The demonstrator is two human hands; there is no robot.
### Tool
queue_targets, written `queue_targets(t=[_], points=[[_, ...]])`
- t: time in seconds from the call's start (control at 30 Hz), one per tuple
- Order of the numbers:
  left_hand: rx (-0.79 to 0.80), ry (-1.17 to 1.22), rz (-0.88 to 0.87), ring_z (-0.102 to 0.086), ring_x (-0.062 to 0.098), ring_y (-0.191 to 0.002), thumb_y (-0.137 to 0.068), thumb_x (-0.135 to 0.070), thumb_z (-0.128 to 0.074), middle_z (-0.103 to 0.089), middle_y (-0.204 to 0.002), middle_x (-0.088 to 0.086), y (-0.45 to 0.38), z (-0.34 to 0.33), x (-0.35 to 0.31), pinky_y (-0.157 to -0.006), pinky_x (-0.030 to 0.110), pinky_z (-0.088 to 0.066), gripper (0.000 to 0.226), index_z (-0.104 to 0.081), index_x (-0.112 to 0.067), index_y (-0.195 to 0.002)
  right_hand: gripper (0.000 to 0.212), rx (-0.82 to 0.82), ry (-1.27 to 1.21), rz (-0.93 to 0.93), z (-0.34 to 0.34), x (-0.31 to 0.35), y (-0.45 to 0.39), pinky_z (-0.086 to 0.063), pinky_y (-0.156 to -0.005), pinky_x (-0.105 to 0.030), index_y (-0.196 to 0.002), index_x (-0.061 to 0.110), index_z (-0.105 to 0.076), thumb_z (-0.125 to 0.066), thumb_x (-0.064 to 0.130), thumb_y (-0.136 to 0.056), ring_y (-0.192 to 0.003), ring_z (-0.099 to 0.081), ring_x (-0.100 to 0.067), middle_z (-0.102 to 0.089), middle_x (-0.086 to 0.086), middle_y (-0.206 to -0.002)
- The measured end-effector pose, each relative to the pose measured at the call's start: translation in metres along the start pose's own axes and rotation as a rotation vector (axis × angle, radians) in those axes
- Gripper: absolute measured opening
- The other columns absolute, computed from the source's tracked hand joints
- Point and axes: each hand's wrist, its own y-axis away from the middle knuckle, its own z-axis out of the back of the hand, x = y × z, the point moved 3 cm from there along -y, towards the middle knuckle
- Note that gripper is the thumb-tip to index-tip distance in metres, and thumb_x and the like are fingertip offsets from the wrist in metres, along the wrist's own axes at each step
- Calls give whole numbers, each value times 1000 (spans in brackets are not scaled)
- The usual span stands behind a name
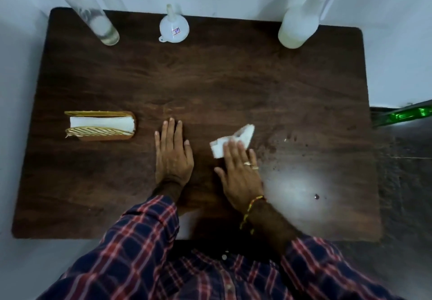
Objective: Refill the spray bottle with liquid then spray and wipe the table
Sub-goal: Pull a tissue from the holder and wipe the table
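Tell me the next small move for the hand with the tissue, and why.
Probably slide the right hand, fingers pressing the tissue flat, rightward over the droplets speckling the table. That wet patch lies just beside the tissue, not yet wiped, while the left hand rests flat, steadying.

Single head-worn wide-angle view, steeply down and forward over the near table, wall beyond.
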Motion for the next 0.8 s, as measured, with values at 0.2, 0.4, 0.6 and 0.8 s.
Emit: queue_targets(t=[0.2,0.4,0.6,0.8], points=[[16,-17,-11,-24,23,-149,-98,-29,-35,-33,-158,9,2,3,-1,-121,54,-10,54,-38,-12,-149,78,-12,4,-67,8,-2,-23,-25,-120,-56,-153,3,-33,-23,56,-96,-148,-29,-40,-31,-18,-160],[34,47,-112,-21,21,-149,-98,-28,-35,-32,-158,7,18,18,-10,-121,54,-9,53,-38,-14,-149,76,3,51,-39,-16,-6,50,-12,-120,-54,-155,11,-33,-26,60,-96,-151,-26,-32,-28,-11,-163],[147,68,-141,-20,24,-150,-98,-27,-33,-29,-159,11,59,4,-44,-121,54,-12,53,-39,-13,-148,76,-37,14,-39,-15,-3,56,-29,-118,-58,-151,9,-40,-31,59,-94,-147,-33,-36,-36,-13,-159],[176,82,-215,-22,26,-149,-98,-26,-31,-31,-158,12,61,0,-57,-121,53,-11,52,-42,-11,-147,73,-14,56,-78,-35,-7,119,-19,-117,-58,-154,12,-35,-31,57,-97,-151,-23,-31,-32,-11,-161]])
